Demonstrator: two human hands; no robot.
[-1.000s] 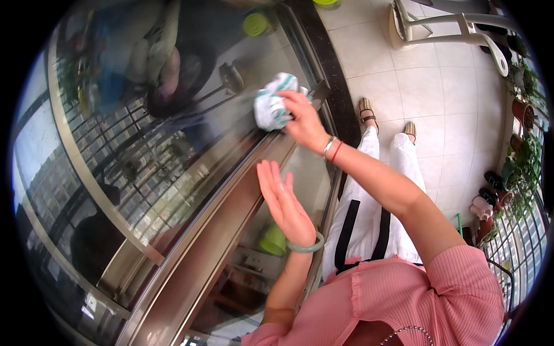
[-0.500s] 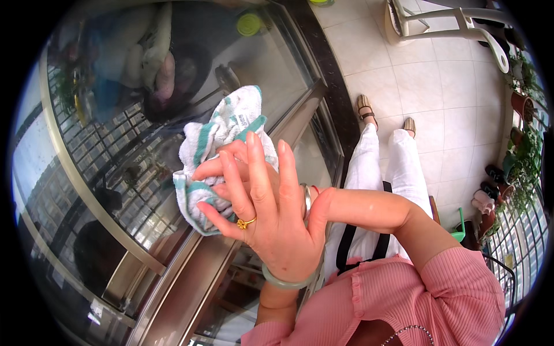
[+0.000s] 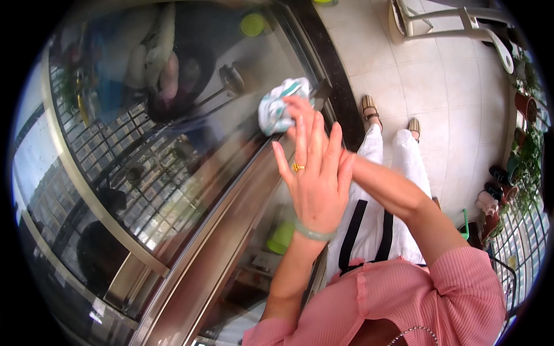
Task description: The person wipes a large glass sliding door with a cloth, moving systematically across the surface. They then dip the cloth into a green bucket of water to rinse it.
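A white towel with green stripes (image 3: 276, 115) is bunched against a large glass pane (image 3: 242, 104), close to the pane's metal frame edge. The fingers of my right hand (image 3: 299, 108) press into the towel and hold it; motion blurs them somewhat. In front of that hand and wrist, my left hand (image 3: 318, 193) hovers with fingers spread and nothing in it. It wears a gold ring (image 3: 298, 166) and a pale green bangle (image 3: 314, 232). I cannot tell whether the two hands touch. The left hand partly covers the right.
A metal frame rail (image 3: 202, 242) runs diagonally below the pane. Beyond the dark sill (image 3: 323, 57) lies a tiled floor (image 3: 427, 75) with a white chair (image 3: 461, 26). Potted plants (image 3: 522, 179) and shoes (image 3: 497, 181) line the right side by a barred window.
The towel and my right hand have slid up and to the right along the glass, and the towel is more bunched. My left hand has shifted the same way, staying spread.
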